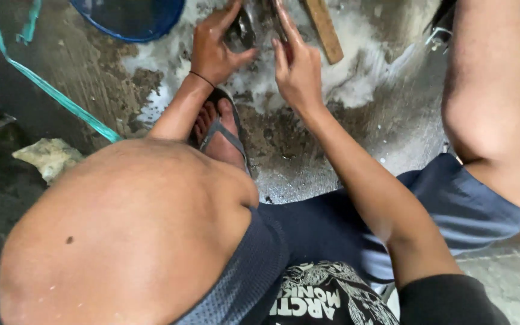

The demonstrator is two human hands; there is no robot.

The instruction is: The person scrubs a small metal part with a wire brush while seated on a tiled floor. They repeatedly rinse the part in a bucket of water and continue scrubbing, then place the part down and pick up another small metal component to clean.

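Squatting posture, camera looks straight down. Nearest the lens: a bare knee (121, 235), well short of both hands, and dark blue shorts (332, 229) below the right forearm. Other knee (489, 96) is to the right of the right hand, well apart.

Between the knee and the left hand: a foot in a grey-strapped sandal (221, 135), just under the left wrist, on wet concrete floor (404, 126).

Left hand (215, 51): thin dark band at the wrist, fingers spread and curled over a dark metal object (243, 30). Thumb points toward the right hand. Reads as a grip on the object, though contact is partly hidden.

Right hand (296, 66): fingers straight and pressed together, extended up along the same dark object's right side, touching it. Can't tell if it clamps or just presses. Hands are close but not touching each other; object sits between them, at the top edge, partly cut off. Its exact kind can't be made out.

Around and beyond both hands: white soap foam (356, 78) spread over the floor. A wooden stick (325, 30) lies tilted just right of the right fingertips. Blue plastic basin (129, 18) sits up-left of the left hand, near. A teal strap (49, 87) runs diagonally far left of the left hand.
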